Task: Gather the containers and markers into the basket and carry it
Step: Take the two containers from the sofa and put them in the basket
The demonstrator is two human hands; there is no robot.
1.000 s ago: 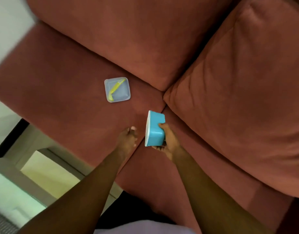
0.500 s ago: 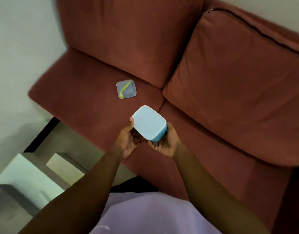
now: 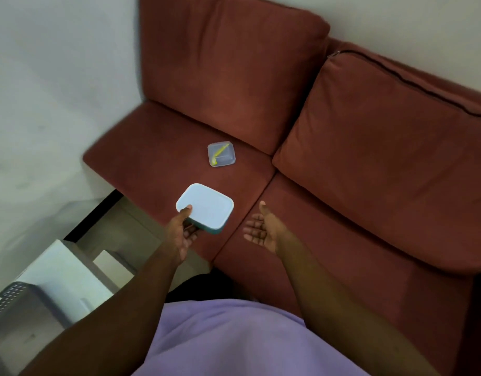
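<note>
My left hand (image 3: 183, 234) holds a teal container (image 3: 205, 207) with a pale blue lid, thumb on the lid and fingers underneath, above the sofa's front edge. To its right my right hand (image 3: 261, 229) is palm up with fingers spread and holds nothing. A small clear container (image 3: 221, 157) with a yellow-green piece inside lies on the left seat cushion, further back. The corner of a grey perforated basket (image 3: 10, 302) shows at the lower left edge.
A rust-red sofa (image 3: 342, 213) with two back cushions fills the view. White walls meet at the left. A white low table or box (image 3: 63, 275) stands on the floor at lower left, beside the basket. My purple shirt fills the bottom.
The teal container passed from my right hand through both hands to my left hand alone. My right hand let go and opened. The view pulled back from the sofa.
</note>
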